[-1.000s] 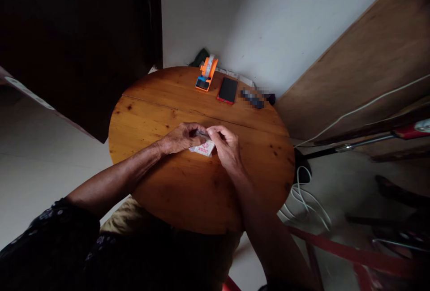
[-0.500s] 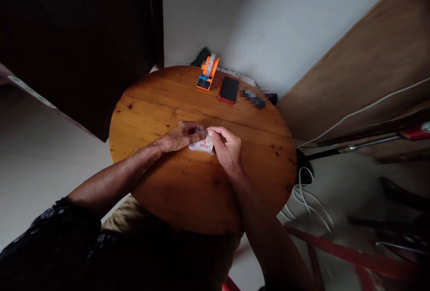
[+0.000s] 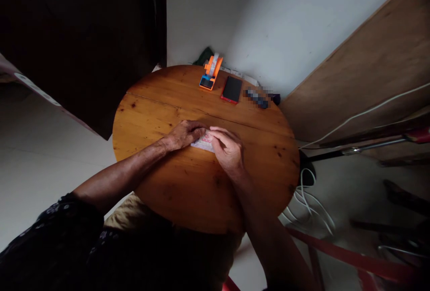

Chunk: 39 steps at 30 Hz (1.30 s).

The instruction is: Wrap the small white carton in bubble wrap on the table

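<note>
A small white packet (image 3: 204, 143) with red print lies flat on the round wooden table (image 3: 161, 116), near its middle. My left hand (image 3: 184, 134) rests on the packet's left end with its fingers curled over it. The fingers of my right hand (image 3: 229, 149) are pressed together on the packet's right end and top. Both hands hold it down against the wood, and most of it is hidden under them.
At the table's far edge stand an orange tape dispenser (image 3: 210, 71), a red-cased phone (image 3: 231, 89) and a small dark object (image 3: 259, 99). A wooden board (image 3: 356, 58) leans at the right. White cables (image 3: 311, 201) lie on the floor. A dark cabinet (image 3: 83, 36) stands at the left.
The packet was lifted slightly and pinched between both hands; now it is lowered flat onto the table with both hands pressing on it.
</note>
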Each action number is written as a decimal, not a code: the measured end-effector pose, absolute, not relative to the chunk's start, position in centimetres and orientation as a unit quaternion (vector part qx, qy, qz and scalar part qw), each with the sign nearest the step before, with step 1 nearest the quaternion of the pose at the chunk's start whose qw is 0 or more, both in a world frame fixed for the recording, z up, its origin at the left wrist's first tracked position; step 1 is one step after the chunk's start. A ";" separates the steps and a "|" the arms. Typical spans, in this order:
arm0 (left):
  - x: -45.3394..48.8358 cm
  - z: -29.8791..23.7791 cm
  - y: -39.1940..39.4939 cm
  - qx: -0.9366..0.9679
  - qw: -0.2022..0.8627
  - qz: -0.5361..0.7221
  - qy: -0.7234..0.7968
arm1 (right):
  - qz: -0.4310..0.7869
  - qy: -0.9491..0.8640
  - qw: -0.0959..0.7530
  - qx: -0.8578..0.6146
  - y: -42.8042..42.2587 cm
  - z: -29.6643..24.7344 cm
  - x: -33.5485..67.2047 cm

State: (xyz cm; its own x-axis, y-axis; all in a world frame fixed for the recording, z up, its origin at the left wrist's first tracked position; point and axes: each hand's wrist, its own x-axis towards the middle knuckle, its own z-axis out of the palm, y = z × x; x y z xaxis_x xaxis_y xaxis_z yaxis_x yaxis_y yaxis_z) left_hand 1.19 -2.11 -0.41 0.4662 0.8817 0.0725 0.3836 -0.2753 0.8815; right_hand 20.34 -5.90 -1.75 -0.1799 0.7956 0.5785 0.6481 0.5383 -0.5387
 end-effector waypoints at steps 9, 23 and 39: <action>1.2 -0.9 -1.5 0.720 0.461 0.300 0.424 | 0.020 -0.816 0.386 -0.429 -6.0 -1.1 20.7; 1.1 -1.0 -1.4 0.710 0.487 0.300 0.411 | -0.010 -0.829 0.373 -0.417 -6.8 -0.3 20.8; 1.1 -0.9 -1.5 0.692 0.507 0.303 0.416 | 0.087 -0.764 0.438 -0.466 -6.4 -0.9 21.4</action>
State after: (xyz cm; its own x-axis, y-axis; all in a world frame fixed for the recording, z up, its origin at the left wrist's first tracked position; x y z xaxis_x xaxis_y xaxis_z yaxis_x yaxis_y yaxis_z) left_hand 1.11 -1.53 -0.87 0.4712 0.8820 -0.0029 0.2676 -0.1399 0.9533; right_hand 21.44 -6.38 -0.93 -0.1810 0.7881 0.5883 0.6364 0.5499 -0.5408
